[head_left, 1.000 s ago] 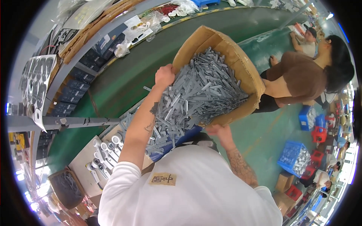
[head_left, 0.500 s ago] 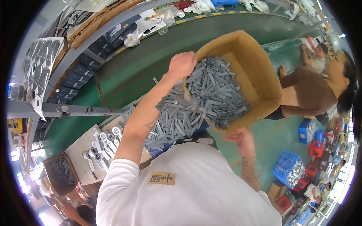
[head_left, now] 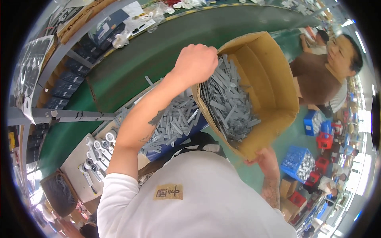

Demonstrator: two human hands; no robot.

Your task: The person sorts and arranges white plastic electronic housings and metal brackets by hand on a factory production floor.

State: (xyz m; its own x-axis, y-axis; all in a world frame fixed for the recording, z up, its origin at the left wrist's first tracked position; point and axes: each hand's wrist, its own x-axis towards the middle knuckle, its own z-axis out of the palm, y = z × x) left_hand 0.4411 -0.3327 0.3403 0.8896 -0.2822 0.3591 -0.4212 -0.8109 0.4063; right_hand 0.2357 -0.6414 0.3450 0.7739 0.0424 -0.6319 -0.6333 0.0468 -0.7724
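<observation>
A big open cardboard box (head_left: 274, 83) is held up in front of me, tilted, with its mouth facing me. Many flat grey plastic strips (head_left: 232, 105) lie against its left side. My left hand (head_left: 197, 63) is closed over the box's far-left rim. At the near corner, my right hand (head_left: 265, 160) grips the cardboard edge; some of its fingers are hidden. Beneath my left forearm, a heap of similar grey strips (head_left: 176, 123) spreads over a blue container (head_left: 186, 139) beside the bench.
White-handled devices with round heads (head_left: 95, 152) lie on the bench at left. A green conveyor belt (head_left: 143, 59) runs beyond it. A person in a brown top (head_left: 311, 75) is close behind the box. Blue crates (head_left: 295, 160) stand on the right floor; another box (head_left: 57, 190) sits lower left.
My right hand has closed on the box's near corner, where its fingers were looser before. The box has tipped further, and the strips have slid within it. The whole view has shifted slightly.
</observation>
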